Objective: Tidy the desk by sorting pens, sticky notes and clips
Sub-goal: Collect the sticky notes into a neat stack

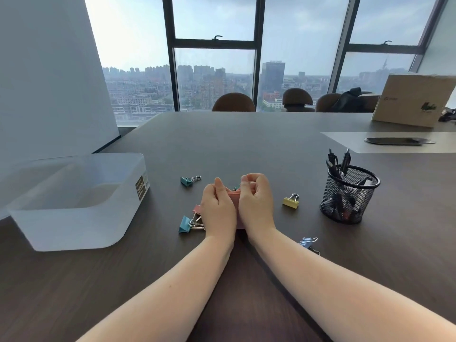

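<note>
A dark wood-grain table (246, 144) is stretching toward tall windows (214, 58) looking out over a hazy city, with brown chairs (233, 102) lining its far edge and a cardboard box (412, 99) sitting at the far right corner. Near the table's left edge a translucent bin (79, 203) is standing, showing nothing inside. Toward the right edge a mesh cup (349, 196) is holding several pens (345, 159).

At the middle of the table both hands are working close together. The left hand (218, 211) and the right hand (256, 203) are curling their fingers around a pink pad (234, 196), gripping it between them; most of it is hiding behind the hands.

Clips are lying scattered around them: a teal clip (188, 180) beyond the left hand, a blue clip (186, 224) and a pink clip (197, 209) touching just left of the left wrist, a yellow clip (291, 200) between the right hand and the cup, and a pale blue clip (308, 242) just right of the right forearm.
</note>
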`<state>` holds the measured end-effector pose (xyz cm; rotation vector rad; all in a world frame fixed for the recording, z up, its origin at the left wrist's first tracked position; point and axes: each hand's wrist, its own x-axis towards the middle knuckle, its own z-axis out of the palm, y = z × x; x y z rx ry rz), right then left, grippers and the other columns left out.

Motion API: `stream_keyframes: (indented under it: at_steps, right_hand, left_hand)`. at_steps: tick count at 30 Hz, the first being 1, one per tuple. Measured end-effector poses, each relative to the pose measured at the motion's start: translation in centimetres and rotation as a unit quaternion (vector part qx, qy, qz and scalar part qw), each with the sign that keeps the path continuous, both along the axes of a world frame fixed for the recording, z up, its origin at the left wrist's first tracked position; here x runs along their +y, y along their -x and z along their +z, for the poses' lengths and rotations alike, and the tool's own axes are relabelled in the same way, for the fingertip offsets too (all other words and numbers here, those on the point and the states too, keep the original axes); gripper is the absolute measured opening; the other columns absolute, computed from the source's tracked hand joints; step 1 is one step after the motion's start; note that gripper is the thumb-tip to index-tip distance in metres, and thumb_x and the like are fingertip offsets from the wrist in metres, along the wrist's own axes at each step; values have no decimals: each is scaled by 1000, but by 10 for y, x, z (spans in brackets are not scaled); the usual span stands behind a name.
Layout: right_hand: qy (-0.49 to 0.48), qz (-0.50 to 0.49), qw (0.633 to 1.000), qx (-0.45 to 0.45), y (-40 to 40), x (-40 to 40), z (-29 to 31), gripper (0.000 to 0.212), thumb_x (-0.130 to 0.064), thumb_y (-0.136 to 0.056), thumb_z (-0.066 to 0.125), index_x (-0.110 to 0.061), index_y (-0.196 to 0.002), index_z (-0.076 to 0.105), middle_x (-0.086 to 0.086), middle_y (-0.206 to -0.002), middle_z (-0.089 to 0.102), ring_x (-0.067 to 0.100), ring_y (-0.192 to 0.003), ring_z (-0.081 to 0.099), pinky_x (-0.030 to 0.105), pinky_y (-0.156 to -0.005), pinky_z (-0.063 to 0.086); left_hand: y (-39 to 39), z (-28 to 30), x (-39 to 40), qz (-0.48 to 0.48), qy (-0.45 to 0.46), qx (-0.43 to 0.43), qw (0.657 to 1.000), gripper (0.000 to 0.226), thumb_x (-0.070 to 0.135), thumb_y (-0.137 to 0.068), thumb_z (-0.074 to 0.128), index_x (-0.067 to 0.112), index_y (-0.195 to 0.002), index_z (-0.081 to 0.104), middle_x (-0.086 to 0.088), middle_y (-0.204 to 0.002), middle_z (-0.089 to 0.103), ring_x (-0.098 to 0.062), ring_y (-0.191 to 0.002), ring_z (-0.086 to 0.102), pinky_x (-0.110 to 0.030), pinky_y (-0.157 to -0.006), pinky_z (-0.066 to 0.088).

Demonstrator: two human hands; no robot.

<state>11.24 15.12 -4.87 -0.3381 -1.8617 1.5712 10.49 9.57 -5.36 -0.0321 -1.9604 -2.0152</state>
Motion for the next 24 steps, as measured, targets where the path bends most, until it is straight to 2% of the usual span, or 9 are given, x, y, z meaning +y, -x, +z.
stream_keyframes:
  at_steps: [3,7,8,11,13,15,19,22,24]
  right_hand:
    - [4,17,1000,-15,1,0,-4,11,-29,-94,53,-23,-87,49,-9,-75,55,12,-74,58,28,-76,47]
    - [-21,5,1000,-21,4,5,-10,29,-32,-96,48,-16,-73,46,-6,-65,51,9,-61,50,10,-56,38]
    - [-23,-2,1000,-21,6,6,-10,33,-32,-97,46,-15,-68,42,-4,-62,47,12,-60,45,11,-54,36]
    - [1,-22,1000,-16,12,10,-7,40,-34,-98,43,-14,-64,36,-1,-61,39,16,-60,37,25,-58,32]
    - [-4,-24,1000,-15,13,10,-5,42,-34,-98,42,-15,-62,32,-2,-59,35,15,-56,34,26,-56,30]
    - [-24,-12,1000,-16,13,8,-4,41,-34,-99,41,-13,-64,35,-1,-59,36,16,-58,34,26,-55,29]
    - [-19,34,999,-34,12,-1,4,41,-36,-100,36,-11,-68,41,1,-64,42,19,-66,41,30,-65,34]
    - [11,64,997,-36,14,-3,19,42,-39,-100,35,-18,-64,39,-2,-64,43,18,-66,43,30,-69,36]
    - [13,77,997,-26,15,-3,31,42,-38,-100,34,-19,-63,38,-2,-63,41,16,-63,40,30,-66,35]
  left_hand:
    - [-3,0,1,-20,-15,-34,999,37,40,-98,42,20,-67,42,3,-66,55,-21,-69,53,-40,-75,47]
    - [-5,0,-2,-68,1,-58,996,32,52,-94,39,27,-76,43,-2,-86,63,-19,-81,60,-37,-82,50]
    - [-5,0,-4,-96,0,-70,993,31,52,-95,38,26,-78,44,-3,-89,62,-19,-82,59,-36,-81,49]
    - [-9,4,-17,-196,-55,-103,974,4,25,-88,50,21,-87,49,-5,-93,57,-18,-81,53,-32,-72,44]
    - [-9,3,-21,-216,-28,-115,969,23,7,-71,45,19,-89,51,-9,-96,58,-20,-82,53,-30,-67,44]
    - [-9,5,-20,-181,-9,-119,976,32,0,-68,39,20,-87,56,-13,-101,65,-26,-86,61,-33,-67,50]
    - [-5,16,-21,-142,-63,-132,979,27,-1,-77,35,13,-83,58,-11,-90,69,-28,-80,65,-31,-58,57]
    - [-1,27,-29,-160,-22,-95,982,24,15,-71,40,16,-85,60,-12,-104,70,-31,-99,67,-53,-85,56]
    - [-2,38,-34,-176,-7,-88,980,21,12,-76,40,14,-88,58,-13,-108,70,-29,-100,68,-53,-86,56]
